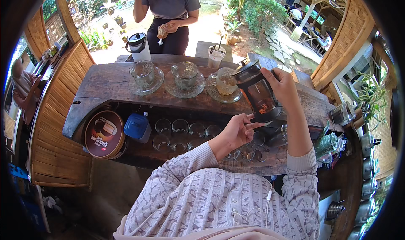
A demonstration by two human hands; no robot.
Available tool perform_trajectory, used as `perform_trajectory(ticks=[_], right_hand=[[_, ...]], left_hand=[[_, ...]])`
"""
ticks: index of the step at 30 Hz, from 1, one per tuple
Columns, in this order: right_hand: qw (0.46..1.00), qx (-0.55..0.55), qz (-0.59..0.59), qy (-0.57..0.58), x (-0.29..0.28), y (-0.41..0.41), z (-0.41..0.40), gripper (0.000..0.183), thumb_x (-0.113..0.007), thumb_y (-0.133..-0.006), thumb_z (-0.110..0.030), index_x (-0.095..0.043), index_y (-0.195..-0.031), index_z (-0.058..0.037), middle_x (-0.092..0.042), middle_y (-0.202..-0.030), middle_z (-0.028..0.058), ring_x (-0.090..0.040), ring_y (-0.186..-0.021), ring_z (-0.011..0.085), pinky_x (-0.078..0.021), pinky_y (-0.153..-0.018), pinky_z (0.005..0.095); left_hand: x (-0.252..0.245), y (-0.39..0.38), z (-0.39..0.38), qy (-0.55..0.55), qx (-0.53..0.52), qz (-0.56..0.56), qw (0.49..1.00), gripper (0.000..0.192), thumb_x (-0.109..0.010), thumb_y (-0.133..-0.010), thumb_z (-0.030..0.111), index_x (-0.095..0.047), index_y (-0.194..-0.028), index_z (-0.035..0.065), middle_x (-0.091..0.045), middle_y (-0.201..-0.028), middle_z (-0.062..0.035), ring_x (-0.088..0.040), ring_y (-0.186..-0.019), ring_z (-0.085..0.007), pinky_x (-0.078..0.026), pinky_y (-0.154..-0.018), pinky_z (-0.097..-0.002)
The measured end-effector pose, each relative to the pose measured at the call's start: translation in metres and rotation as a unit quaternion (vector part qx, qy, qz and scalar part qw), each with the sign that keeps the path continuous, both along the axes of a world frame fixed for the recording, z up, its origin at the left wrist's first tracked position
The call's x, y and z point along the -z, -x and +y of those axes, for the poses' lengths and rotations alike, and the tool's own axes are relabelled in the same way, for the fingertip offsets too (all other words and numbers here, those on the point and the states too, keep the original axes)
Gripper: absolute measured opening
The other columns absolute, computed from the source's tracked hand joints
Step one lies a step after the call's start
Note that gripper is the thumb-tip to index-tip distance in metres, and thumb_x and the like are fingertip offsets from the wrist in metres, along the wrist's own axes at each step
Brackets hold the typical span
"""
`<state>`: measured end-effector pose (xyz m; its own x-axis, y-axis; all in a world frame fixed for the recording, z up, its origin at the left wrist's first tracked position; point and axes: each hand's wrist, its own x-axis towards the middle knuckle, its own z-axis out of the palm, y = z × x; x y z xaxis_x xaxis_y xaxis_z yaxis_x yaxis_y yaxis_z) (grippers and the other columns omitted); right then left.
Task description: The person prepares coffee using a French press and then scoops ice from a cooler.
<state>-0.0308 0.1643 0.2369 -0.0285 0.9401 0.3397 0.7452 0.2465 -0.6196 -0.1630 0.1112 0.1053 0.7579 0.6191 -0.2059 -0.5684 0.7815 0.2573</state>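
Note:
My right hand is closed around the handle of a glass French press with a black frame and dark amber liquid inside. The press leans left, its spout over a glass cup that holds some pale amber liquid on a glass saucer. Under the base of the press, my left hand touches it with extended fingers. Further left on the wooden counter stand a middle glass cup and a left glass cup, each on its own glass saucer. Both look without liquid.
A lidded jug and a plastic cup with a straw stand at the far edge. Below are a round tin, a blue-lidded container and several glasses. A person stands opposite, holding a bag.

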Motion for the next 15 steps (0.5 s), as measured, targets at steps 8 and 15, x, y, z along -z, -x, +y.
perform_trajectory(ticks=[8, 15], right_hand=[[1.0, 0.002, 0.019, -0.019, 0.003, -0.0012, 0.0014, 0.052, -0.06, -0.083, -0.044, -0.051, -0.063, 0.003, -0.042, -0.05, 0.0032, -0.034, -0.052, 0.0101, -0.0324, -0.048, 0.0291], [0.999, -0.002, 0.025, -0.025, 0.0016, 0.0001, 0.0013, 0.052, -0.061, -0.082, -0.044, -0.051, -0.062, 0.0028, -0.041, -0.05, 0.0033, -0.033, -0.052, 0.0099, -0.0317, -0.047, 0.0292]], left_hand=[[0.0005, 0.0026, 0.0006, -0.011, -0.012, 0.003, 1.0, 0.042, -0.041, -0.071, 0.012, -0.043, -0.113, 0.0088, -0.057, -0.104, -0.0124, -0.036, -0.049, -0.0061, -0.036, -0.054, -0.0211], [0.0012, 0.0012, 0.0019, -0.007, -0.016, -0.008, 1.0, 0.039, -0.04, -0.072, 0.01, -0.043, -0.11, 0.0096, -0.061, -0.097, -0.0101, -0.038, -0.047, -0.0051, -0.036, -0.051, -0.0197]])
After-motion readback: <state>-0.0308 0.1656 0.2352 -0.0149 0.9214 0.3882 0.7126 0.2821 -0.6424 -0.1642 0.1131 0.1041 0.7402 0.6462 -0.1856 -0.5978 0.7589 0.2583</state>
